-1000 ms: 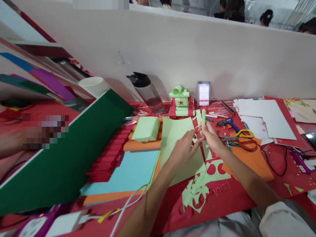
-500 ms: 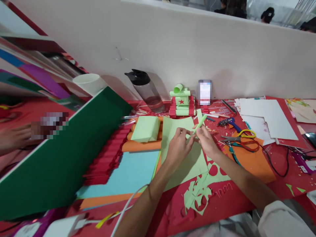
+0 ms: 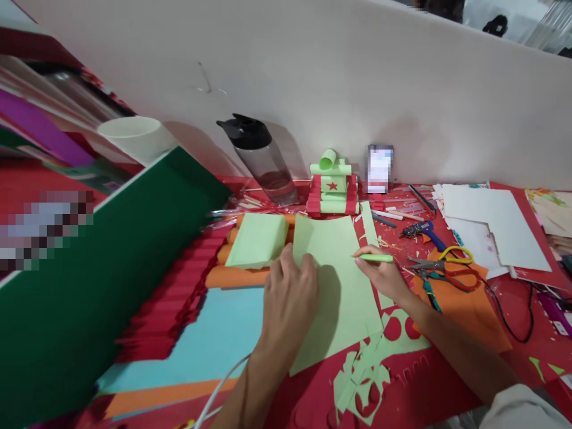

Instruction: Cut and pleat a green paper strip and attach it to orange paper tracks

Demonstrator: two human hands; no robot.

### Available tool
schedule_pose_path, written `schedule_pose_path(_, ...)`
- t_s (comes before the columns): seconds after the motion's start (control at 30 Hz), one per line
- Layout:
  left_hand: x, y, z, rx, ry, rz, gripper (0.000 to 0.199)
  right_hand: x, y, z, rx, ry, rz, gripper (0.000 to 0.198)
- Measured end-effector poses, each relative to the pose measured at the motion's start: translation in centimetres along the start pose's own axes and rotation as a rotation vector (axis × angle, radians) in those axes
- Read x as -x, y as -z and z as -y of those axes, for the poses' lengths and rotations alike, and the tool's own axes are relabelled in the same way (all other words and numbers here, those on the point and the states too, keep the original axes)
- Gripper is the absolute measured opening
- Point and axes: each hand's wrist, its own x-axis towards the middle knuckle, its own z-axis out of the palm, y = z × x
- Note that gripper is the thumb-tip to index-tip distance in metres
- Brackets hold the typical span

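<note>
My right hand [image 3: 382, 271] is closed around a slim light-green pen [image 3: 378, 258], its thin tip pointing left over a pale green paper sheet [image 3: 333, 304]. At the sheet's left side is my left hand [image 3: 291, 289], fingers bent and somewhat apart, with nothing visible in it. Its fingertips reach the lower right corner of a pale green paper box [image 3: 258, 239]; whether they touch it I cannot tell. That box rests on orange paper rolls [image 3: 243, 277]. Behind the sheet stands a green and red paper tank model [image 3: 333, 185] with a red star.
Cut green scraps [image 3: 361, 381] lie in front. To the right are scissors [image 3: 447, 265], a glue gun [image 3: 424, 233] and white boards [image 3: 496, 223]. A water bottle [image 3: 263, 161] and a phone [image 3: 379, 170] stand by the wall. A green board [image 3: 134, 250] rises at the left.
My hands have come apart. The left one has let go of the pen and moved left toward the green box; the right one keeps the pen, now tilted nearly level over the sheet.
</note>
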Motion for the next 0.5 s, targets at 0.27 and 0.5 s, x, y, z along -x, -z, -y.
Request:
schedule_pose_path(0.27,-0.5,-1.1,1.6,0.111,-0.108,-0.004,0.023,0.3,-0.1,0.1,0.107,0.021,0.003,0.019)
schedule_pose_path(0.5,-0.7,-1.4,2.0,0.121,-0.097,-0.05,0.021,0.2,0.0,0.4,0.154,0.046,0.006,0.023)
